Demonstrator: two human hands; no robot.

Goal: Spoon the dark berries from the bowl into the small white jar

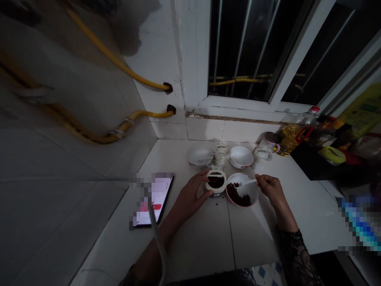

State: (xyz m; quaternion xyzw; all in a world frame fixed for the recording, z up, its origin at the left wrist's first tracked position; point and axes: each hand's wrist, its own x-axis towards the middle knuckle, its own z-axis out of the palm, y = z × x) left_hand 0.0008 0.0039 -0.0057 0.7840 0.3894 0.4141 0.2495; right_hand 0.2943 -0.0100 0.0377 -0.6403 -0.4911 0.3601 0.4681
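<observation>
1. Spoon (248,182), white: pinched in fingers of right hand (269,187), the nearer one; extending leftward from them, long axis roughly crosswise.
2. Pink-edged bowl (252,193): beneath spoon tip, with dark bits (239,198) inside; contact with tip unclear.
3. Jar (219,191), pale-rimmed: just left of bowl, grasped by fingers of left hand (192,194).
4. White bowl (241,152): close behind, limiting rearward room.
5. Bench (205,242): widest room rightward and nearside.
</observation>
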